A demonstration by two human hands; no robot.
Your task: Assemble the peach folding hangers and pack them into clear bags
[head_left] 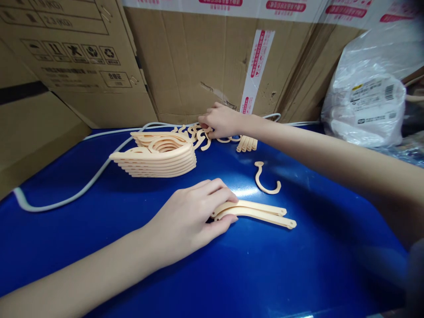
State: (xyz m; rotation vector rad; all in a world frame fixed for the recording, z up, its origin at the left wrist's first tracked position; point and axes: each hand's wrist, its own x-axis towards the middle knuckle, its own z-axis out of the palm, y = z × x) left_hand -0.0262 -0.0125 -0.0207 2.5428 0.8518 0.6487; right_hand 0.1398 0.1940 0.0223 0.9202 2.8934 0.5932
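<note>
My left hand (194, 214) lies on the blue table (232, 274), its fingers closed on the end of a peach plastic hanger piece (261, 213) that lies flat. My right hand (220, 120) reaches to the back of the table, fingers pinched in a small heap of peach hooks (195, 134). A single loose hook (265, 179) lies between the two hands. A stack of several peach hanger bodies (159, 157) sits left of the right hand.
Cardboard boxes (185, 57) wall the back and left. A white plastic bag (364, 97) stands at the right. A white cable (82, 185) curves along the table's left. A few short peach bars (247, 143) lie under the right wrist.
</note>
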